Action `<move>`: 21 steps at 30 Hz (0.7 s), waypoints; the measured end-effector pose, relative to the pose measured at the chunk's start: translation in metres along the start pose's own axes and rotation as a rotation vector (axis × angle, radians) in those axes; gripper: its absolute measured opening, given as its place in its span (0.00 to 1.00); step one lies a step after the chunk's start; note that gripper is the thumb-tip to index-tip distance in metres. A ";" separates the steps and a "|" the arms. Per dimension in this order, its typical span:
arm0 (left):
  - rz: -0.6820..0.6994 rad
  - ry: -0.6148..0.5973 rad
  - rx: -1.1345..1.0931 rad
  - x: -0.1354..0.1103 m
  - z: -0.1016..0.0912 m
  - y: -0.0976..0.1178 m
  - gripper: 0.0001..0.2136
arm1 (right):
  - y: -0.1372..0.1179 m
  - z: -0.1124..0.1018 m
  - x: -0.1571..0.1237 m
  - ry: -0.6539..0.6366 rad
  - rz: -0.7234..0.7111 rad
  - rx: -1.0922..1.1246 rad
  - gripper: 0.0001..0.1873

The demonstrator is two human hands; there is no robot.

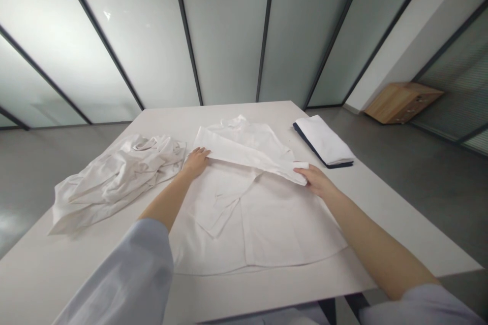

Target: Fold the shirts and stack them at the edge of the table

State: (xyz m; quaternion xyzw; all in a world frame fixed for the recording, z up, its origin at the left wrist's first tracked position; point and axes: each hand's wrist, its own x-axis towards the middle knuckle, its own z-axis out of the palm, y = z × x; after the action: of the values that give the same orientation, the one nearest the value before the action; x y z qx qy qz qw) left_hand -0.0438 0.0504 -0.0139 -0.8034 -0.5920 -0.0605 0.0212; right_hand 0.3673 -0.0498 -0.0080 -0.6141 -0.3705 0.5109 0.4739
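A white shirt (267, 218) lies spread flat on the white table (400, 213) in front of me, collar at the far end. One sleeve (244, 155) is folded across its chest from left to right. My left hand (195, 161) rests flat on the shirt at the sleeve's left end, fingers stretched out. My right hand (316, 180) pinches the cuff at the sleeve's right end.
A crumpled white garment (114, 177) lies heaped on the table to the left. A folded stack of white over dark cloth (324, 144) sits at the far right. Glass wall panels stand behind the table; a wooden cabinet (402, 101) is on the floor at right.
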 end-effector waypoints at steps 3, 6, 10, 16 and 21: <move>0.011 0.027 -0.012 -0.008 0.000 -0.009 0.24 | 0.001 -0.001 -0.007 -0.001 -0.023 -0.066 0.19; 0.042 -0.021 0.002 -0.020 0.000 -0.011 0.23 | 0.009 -0.006 -0.011 -0.019 -0.071 -0.235 0.26; 0.025 0.042 -0.004 -0.029 -0.009 -0.011 0.21 | 0.009 -0.021 -0.013 -0.028 -0.135 -0.730 0.32; -0.088 0.168 0.003 -0.008 -0.020 0.009 0.23 | -0.014 -0.004 -0.001 0.152 -0.583 -1.116 0.23; -0.153 -0.033 0.045 0.005 0.001 0.022 0.29 | 0.003 0.039 0.009 -0.092 -0.744 -1.335 0.28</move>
State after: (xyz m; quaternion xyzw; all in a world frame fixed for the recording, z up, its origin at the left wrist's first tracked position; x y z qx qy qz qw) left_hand -0.0214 0.0484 -0.0133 -0.7560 -0.6532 -0.0353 0.0248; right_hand 0.3305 -0.0345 -0.0141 -0.5829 -0.8025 0.0105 0.1271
